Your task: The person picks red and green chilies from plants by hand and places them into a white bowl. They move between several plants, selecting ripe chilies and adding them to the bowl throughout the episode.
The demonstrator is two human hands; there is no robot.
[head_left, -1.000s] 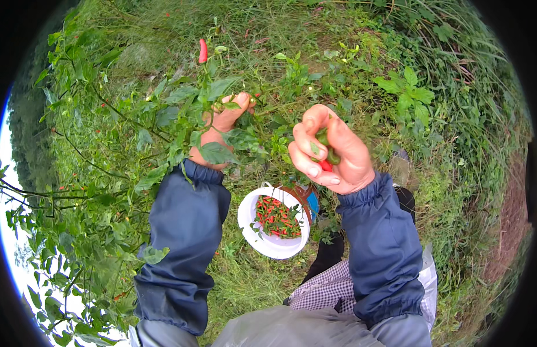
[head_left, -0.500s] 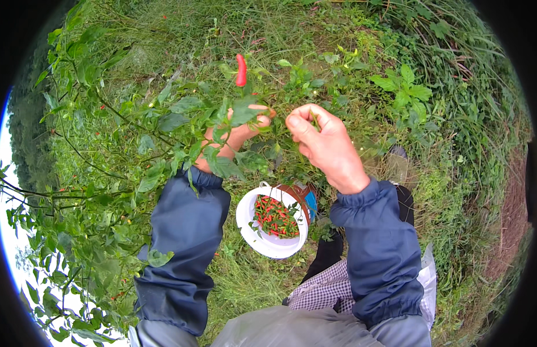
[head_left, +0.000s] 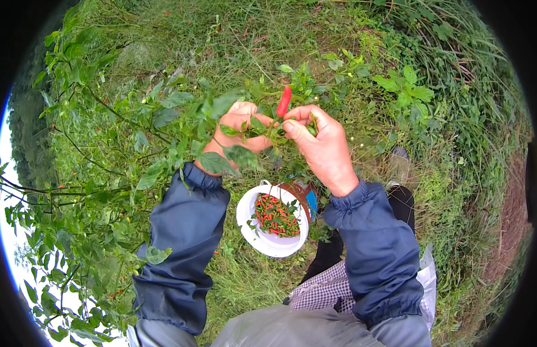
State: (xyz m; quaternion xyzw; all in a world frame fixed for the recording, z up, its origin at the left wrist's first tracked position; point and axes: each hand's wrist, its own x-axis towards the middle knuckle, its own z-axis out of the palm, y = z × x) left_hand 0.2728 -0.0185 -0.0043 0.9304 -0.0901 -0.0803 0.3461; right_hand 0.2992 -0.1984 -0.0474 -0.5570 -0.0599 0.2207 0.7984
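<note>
A ripe red chili pepper (head_left: 284, 102) points upward between my hands, at the tip of a leafy chili branch. My right hand (head_left: 323, 149) is closed in a pinch, thumb and forefinger meeting at the chili's lower, stem end; a bit of green shows inside its curled fingers. My left hand (head_left: 241, 134), partly covered by leaves, has its fingers closed around the branch just left of the chili. Below both hands, a white-rimmed bucket (head_left: 243, 230) holds many picked red chilies (head_left: 275, 215) with some green stems and leaves.
The chili plant (head_left: 106, 168) spreads its branches across the left side, over my left forearm. Grass and weeds (head_left: 222, 46) cover the ground ahead. Denser greenery (head_left: 453, 69) stands at right, beside a strip of brown soil (head_left: 514, 202). Checked cloth (head_left: 323, 289) hangs at my lap.
The red chili has come down and to the right, close to my right fingertips. My left hand has shifted its hold along the branch; the right has moved slightly left.
</note>
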